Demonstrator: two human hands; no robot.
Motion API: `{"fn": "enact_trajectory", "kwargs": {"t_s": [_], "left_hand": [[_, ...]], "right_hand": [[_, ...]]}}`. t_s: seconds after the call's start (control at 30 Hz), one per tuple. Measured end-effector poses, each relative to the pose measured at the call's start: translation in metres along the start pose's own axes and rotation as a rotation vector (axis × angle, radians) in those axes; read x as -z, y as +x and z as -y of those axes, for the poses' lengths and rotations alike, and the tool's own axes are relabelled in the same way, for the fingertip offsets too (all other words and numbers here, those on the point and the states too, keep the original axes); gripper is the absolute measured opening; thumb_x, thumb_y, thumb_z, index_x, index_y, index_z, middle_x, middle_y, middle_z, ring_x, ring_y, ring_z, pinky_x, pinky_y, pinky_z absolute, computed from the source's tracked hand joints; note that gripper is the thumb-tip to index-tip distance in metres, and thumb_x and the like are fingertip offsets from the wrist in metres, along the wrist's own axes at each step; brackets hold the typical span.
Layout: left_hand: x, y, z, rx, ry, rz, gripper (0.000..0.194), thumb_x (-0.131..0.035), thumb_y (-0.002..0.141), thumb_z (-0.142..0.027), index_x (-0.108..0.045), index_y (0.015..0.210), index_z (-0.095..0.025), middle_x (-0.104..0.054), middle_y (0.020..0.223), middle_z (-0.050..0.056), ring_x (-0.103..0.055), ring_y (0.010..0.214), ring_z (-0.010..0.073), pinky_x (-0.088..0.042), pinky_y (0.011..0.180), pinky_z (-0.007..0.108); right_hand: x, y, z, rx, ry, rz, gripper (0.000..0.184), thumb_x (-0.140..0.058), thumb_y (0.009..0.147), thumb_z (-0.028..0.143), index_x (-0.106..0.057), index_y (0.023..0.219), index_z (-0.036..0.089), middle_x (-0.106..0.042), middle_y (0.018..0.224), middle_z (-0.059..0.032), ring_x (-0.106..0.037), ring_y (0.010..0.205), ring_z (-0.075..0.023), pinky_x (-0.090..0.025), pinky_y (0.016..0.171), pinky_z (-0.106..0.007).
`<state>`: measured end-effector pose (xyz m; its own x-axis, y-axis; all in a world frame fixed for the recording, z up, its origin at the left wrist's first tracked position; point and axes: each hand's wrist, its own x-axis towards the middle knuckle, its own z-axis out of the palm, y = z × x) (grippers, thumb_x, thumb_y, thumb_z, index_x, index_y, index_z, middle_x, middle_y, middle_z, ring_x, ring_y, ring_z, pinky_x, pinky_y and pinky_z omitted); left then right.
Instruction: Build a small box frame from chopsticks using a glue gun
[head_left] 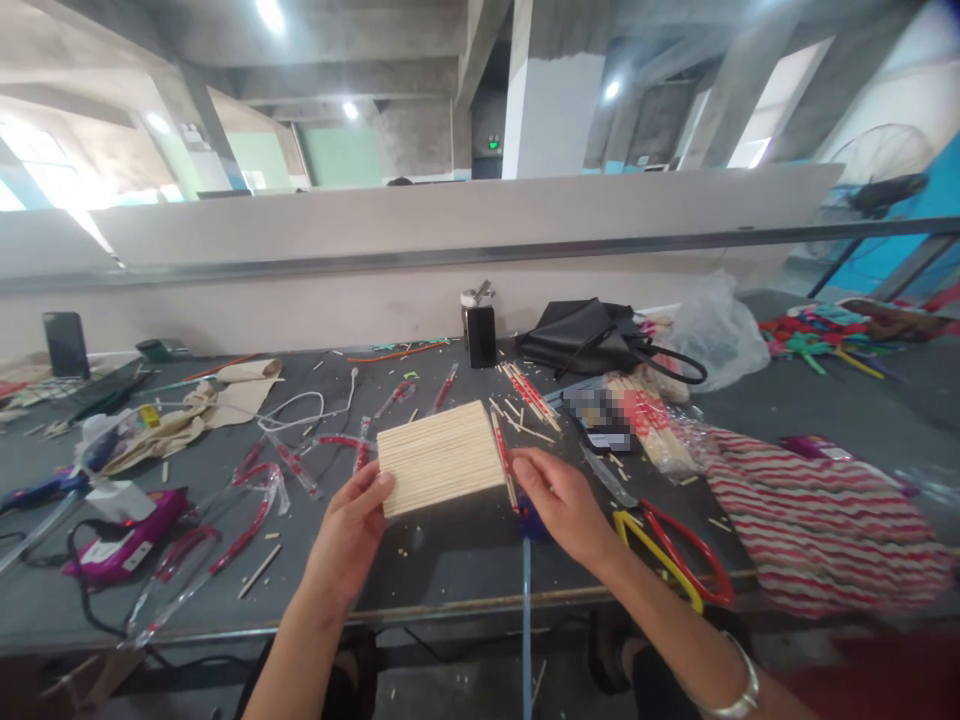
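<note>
My left hand [356,510] grips the lower left edge of a flat panel of pale wooden sticks [442,455], laid side by side, thumb on top. The panel is held tilted over the dark table. At its right edge, my right hand [555,495] has its fingers closed on a thin stick in a red and white wrapper [501,445]. Under that hand is a blue object [531,522], mostly hidden, with a long pale blue strip [527,610] running down past the table edge.
Scissors with red and yellow handles [682,560] lie right of my right hand, near a striped cloth [817,510]. A black bag [581,335] and a phone [481,337] are at the back. Red-printed wrappers [255,510], cables and a purple box [131,540] lie left.
</note>
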<state>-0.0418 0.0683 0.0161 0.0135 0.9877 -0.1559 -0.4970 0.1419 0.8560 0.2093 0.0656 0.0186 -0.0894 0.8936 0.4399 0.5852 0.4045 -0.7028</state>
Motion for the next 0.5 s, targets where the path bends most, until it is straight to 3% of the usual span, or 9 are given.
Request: {"fn": "enact_trajectory", "kwargs": {"t_s": [0.1,0.23,0.37,0.5], "left_hand": [[-0.005,0.000,0.003,-0.019,-0.060,0.053,0.031,-0.073,0.074,-0.020,-0.068,0.105,-0.016,-0.074,0.102,0.008,-0.068,0.093,0.0213,-0.053,0.085,0.030],[-0.012,0.001,0.007,-0.009,-0.136,0.178,0.028,-0.065,0.079,-0.014,-0.068,0.106,-0.017,-0.073,0.104,0.008,-0.066,0.101,0.0226,-0.050,0.092,0.033],[-0.023,0.001,0.012,0.007,-0.216,0.251,0.037,-0.059,0.080,-0.013,-0.064,0.116,-0.016,-0.071,0.112,0.009,-0.062,0.111,0.0264,-0.046,0.099,0.038],[-0.035,0.003,0.022,0.008,-0.240,0.243,0.032,-0.055,0.087,-0.020,-0.062,0.118,-0.015,-0.070,0.114,0.010,-0.060,0.115,0.0258,-0.044,0.102,0.038]], "right_hand": [[0.005,-0.005,0.014,0.186,-0.030,-0.088,0.024,-0.049,0.093,0.034,-0.058,0.110,0.020,-0.066,0.101,-0.0076,-0.060,0.096,-0.0207,-0.047,0.084,-0.034],[0.014,-0.008,0.023,0.388,-0.240,-0.245,0.023,-0.055,0.090,0.026,-0.059,0.112,0.020,-0.063,0.101,-0.0091,-0.056,0.095,-0.0231,-0.045,0.084,-0.042],[0.023,-0.011,0.028,0.496,-0.270,-0.294,0.026,-0.056,0.088,0.016,-0.060,0.114,0.020,-0.059,0.103,-0.0097,-0.055,0.095,-0.0216,-0.047,0.082,-0.041],[0.031,-0.015,0.033,0.541,-0.296,-0.312,0.031,-0.057,0.086,0.010,-0.059,0.115,0.021,-0.058,0.105,-0.0099,-0.054,0.098,-0.0216,-0.047,0.084,-0.041]]}}
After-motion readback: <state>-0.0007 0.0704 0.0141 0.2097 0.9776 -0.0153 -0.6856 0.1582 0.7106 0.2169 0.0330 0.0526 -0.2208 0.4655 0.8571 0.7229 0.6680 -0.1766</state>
